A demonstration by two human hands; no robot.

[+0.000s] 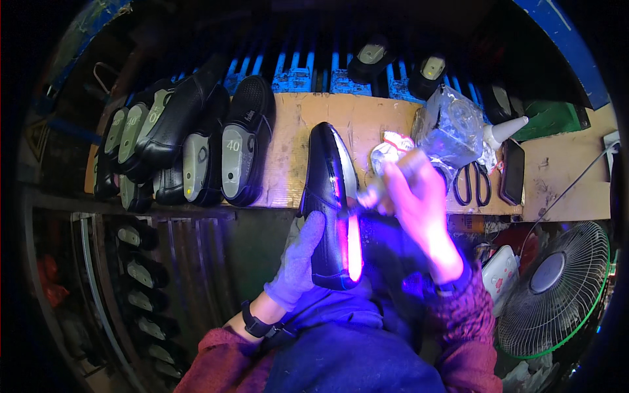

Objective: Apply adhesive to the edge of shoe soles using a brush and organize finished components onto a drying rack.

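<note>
My left hand, in a light knitted glove, is closed around the heel part of a black shoe. The shoe is turned on its side, toe pointing away from me, and its sole edge glows pink-white under violet light. Close to the sole's right side is my bare right hand, blurred by motion. Its fingers are closed on a small brush-like tool, whose smeared tip is near the sole edge; its exact kind is unclear.
Several black shoes with grey lasts crowd the cardboard-covered bench at left. Black-handled scissors, a plastic-wrapped block, a pale nozzle and a dark phone-like slab lie right. A fan stands lower right; racked shoes lower left.
</note>
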